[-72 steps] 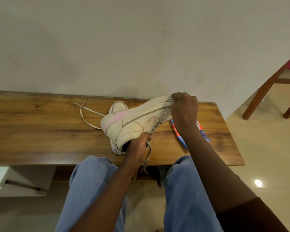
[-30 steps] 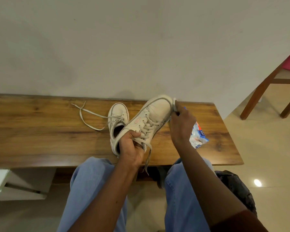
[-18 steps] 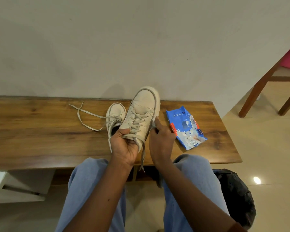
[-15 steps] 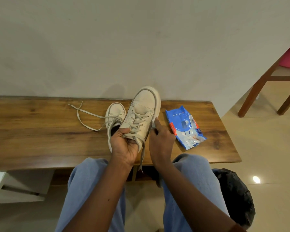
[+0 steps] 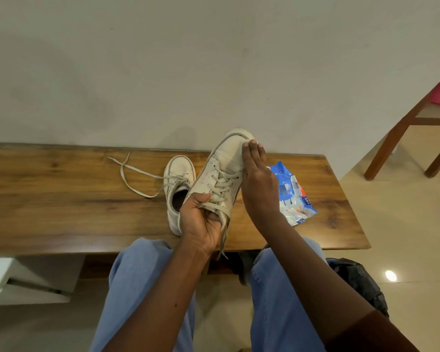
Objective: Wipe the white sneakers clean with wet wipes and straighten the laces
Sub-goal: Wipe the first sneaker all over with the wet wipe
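Note:
I hold one white sneaker (image 5: pixel 226 158) tilted up over the wooden bench (image 5: pixel 61 199), toe pointing at the wall. My left hand (image 5: pixel 201 222) grips its heel end and the laces there; one lace end hangs below the bench edge. My right hand (image 5: pixel 258 184) lies along the sneaker's right side with the fingertips on the toe cap, pressing a wet wipe that is almost wholly hidden under the fingers. The second white sneaker (image 5: pixel 179 171) stands on the bench just left of the held one, its loose lace (image 5: pixel 135 176) trailing to the left.
A blue wet-wipes pack (image 5: pixel 294 196) lies on the bench right of my right hand. The wall rises directly behind the bench. A wooden chair (image 5: pixel 404 138) stands at the right, a black bag (image 5: pixel 358 280) sits on the floor by my right knee, and a white shelf (image 5: pixel 0 273) is at lower left.
The sneaker was turned from lying on its side to toe-up. My right hand slid from the mid side of the shoe up to the toe cap. My left hand kept its grip.

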